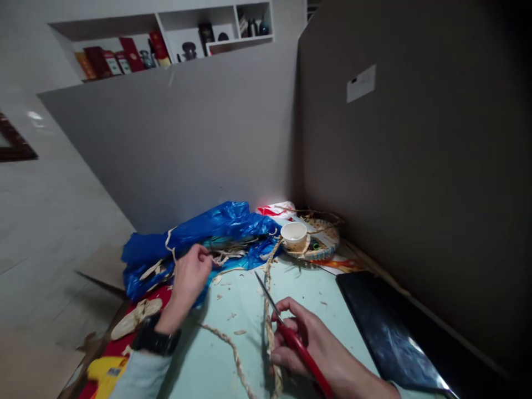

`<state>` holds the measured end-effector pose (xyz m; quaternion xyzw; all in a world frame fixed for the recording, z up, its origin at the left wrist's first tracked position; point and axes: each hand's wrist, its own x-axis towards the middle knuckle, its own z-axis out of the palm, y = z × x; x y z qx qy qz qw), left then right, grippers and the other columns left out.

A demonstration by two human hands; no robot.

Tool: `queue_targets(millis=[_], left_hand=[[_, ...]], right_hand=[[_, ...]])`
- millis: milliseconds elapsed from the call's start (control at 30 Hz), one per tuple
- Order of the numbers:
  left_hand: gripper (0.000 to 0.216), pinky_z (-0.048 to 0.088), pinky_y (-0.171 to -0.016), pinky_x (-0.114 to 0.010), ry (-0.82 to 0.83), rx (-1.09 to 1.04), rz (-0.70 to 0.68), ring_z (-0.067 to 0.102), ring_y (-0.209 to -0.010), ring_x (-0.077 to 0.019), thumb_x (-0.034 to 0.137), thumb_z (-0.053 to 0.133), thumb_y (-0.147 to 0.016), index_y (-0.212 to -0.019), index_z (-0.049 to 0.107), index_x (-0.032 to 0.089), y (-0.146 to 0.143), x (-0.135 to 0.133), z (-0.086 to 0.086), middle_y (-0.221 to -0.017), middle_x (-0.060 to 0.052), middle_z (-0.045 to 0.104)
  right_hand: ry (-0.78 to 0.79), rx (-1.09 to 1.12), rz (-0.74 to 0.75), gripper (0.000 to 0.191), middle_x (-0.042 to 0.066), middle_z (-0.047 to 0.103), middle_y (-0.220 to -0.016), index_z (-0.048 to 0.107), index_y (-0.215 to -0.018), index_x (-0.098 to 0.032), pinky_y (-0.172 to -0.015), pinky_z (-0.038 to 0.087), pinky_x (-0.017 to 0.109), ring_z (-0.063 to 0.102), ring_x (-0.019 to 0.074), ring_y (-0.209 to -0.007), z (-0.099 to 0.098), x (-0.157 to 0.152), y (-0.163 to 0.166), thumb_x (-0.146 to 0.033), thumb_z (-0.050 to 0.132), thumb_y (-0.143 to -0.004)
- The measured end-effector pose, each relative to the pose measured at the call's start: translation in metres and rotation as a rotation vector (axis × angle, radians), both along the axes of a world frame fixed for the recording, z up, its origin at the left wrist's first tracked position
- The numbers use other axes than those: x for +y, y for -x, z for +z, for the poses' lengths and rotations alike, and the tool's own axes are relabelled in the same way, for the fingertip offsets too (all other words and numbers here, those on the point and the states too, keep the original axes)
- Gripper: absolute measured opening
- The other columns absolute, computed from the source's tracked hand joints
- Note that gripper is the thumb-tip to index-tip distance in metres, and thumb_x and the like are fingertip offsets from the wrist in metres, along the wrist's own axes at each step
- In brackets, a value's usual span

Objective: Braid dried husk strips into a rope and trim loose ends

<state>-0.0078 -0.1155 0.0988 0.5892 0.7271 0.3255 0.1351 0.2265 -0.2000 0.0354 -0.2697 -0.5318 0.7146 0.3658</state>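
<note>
My right hand [307,343] is closed around red-handled scissors [297,346], whose pointed blades aim away from me with no gap showing between them. A pale braided cord [268,288] runs past the blades and under the fingers of that hand. Another length of braid [230,343] curves over the pale green table top to the left. My left hand [192,274] reaches to a crumpled blue plastic bag [226,221], fingers curled together beside dry fibre strips [233,253] lying in its opening. Whatever these fingers pinch is too small to make out.
Behind the cord, a paper cup [294,235] stands on a round woven basket [328,241]. A black tablet-like slab [386,327] lies at the right. A yellow glue gun [103,374] and a woven slipper-shaped piece [136,318] lie left. Grey panels [208,144] enclose the back and right.
</note>
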Motion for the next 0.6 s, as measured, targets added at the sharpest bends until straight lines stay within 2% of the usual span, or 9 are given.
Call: queue_targets(millis=[67, 167, 233, 333, 467, 600], left_hand=[[0.014, 0.048, -0.059, -0.032, 0.163, -0.253, -0.207, 0.06, -0.062, -0.0196, 0.028, 0.059, -0.08, -0.077, 0.062, 0.015, -0.024, -0.015, -0.02, -0.064, -0.002, 0.061], [0.024, 0.049, -0.057, -0.029, 0.366, -0.614, -0.409, 0.061, -0.061, -0.0178, 0.037, 0.062, -0.076, -0.075, 0.066, 0.014, -0.058, -0.047, -0.042, -0.069, -0.005, 0.065], [0.019, 0.046, -0.055, -0.025, 0.421, -0.793, -0.417, 0.057, -0.056, -0.014, 0.033, 0.067, -0.072, -0.076, 0.065, 0.014, -0.072, -0.064, -0.049, -0.065, -0.002, 0.063], [0.012, 0.044, -0.059, -0.022, 0.444, -0.98, -0.356, 0.059, -0.06, -0.0126, 0.023, 0.069, -0.071, -0.079, 0.064, 0.015, -0.079, -0.077, -0.05, -0.069, -0.001, 0.065], [0.011, 0.049, -0.072, -0.026, 0.483, -1.204, -0.338, 0.062, -0.069, -0.0151, 0.02, 0.068, -0.078, -0.086, 0.071, 0.013, -0.078, -0.079, -0.045, -0.071, -0.003, 0.066], [0.017, 0.05, -0.07, -0.021, 0.454, -1.286, -0.252, 0.061, -0.068, -0.0118, 0.02, 0.072, -0.078, -0.094, 0.073, 0.014, -0.077, -0.08, -0.041, -0.073, -0.002, 0.067]], right_hand=[[0.005, 0.027, -0.046, 0.055, -0.006, 0.054, -0.069, 0.038, -0.094, -0.022, -0.056, 0.036, 0.021, 0.049, 0.0094, -0.06, -0.006, 0.002, 0.002, -0.035, 0.083, -0.066], [0.024, 0.055, -0.119, 0.056, -0.009, 0.052, -0.068, 0.037, -0.095, -0.023, -0.052, 0.033, 0.019, 0.044, 0.007, -0.055, -0.013, 0.002, 0.005, -0.032, 0.084, -0.065], [0.039, 0.08, -0.149, 0.055, -0.01, 0.051, -0.066, 0.037, -0.095, -0.023, -0.05, 0.03, 0.019, 0.04, 0.0058, -0.053, -0.014, 0.0, 0.007, -0.031, 0.083, -0.066], [0.058, 0.098, -0.154, 0.054, -0.01, 0.05, -0.066, 0.038, -0.096, -0.022, -0.05, 0.031, 0.019, 0.04, 0.0053, -0.052, -0.012, -0.004, 0.009, -0.03, 0.083, -0.066], [0.111, 0.092, -0.179, 0.052, -0.008, 0.054, -0.069, 0.039, -0.101, -0.022, -0.054, 0.036, 0.02, 0.045, 0.0065, -0.056, -0.003, -0.007, 0.006, -0.027, 0.081, -0.07], [0.166, 0.052, -0.198, 0.049, -0.007, 0.058, -0.067, 0.038, -0.102, -0.021, -0.052, 0.038, 0.019, 0.048, 0.0069, -0.055, 0.006, -0.007, 0.0, -0.028, 0.078, -0.074]])
